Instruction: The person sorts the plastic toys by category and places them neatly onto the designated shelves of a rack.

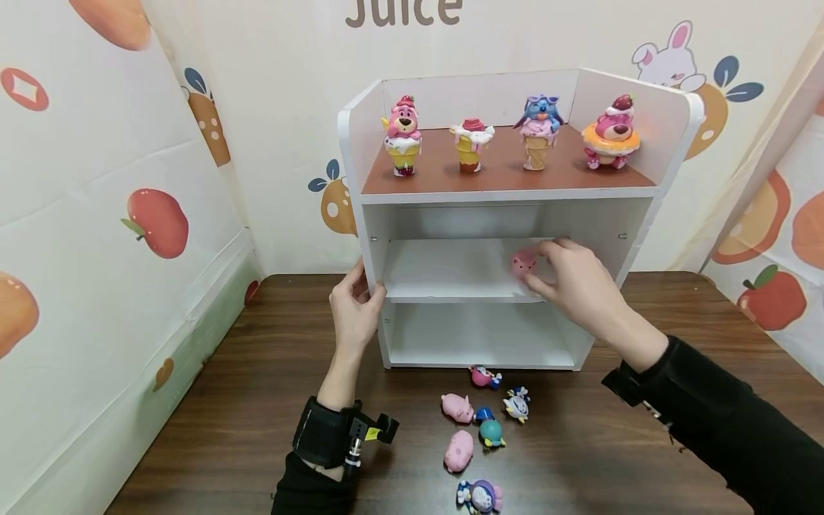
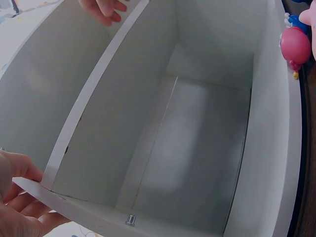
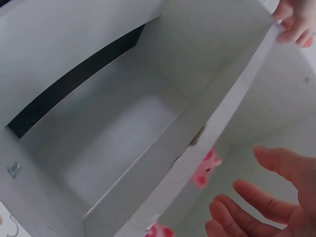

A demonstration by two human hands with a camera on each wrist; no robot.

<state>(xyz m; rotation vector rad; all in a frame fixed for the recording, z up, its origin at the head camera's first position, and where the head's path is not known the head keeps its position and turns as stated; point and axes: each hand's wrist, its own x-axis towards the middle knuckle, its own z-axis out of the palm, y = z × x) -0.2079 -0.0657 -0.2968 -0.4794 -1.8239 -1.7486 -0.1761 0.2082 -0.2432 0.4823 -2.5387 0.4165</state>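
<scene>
pink figurine [image 1: 523, 263] beside right fingers [image 3: 266, 203]

The head view looks forward and down across the table [image 1: 244, 400], far enough back to take in the shelf unit [image 1: 508, 194]. Both wrist views look in close and tilted, one from each front side; they share the lower compartment [image 2: 197, 138] and the front edge of the middle board [image 2: 91, 89].

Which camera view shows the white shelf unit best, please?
The head view: the white shelf unit fits inside it completely, with all three levels visible, though the right hand covers a small part. The left wrist and right wrist views show only close, tilted portions: board edges and compartment interiors.
</scene>
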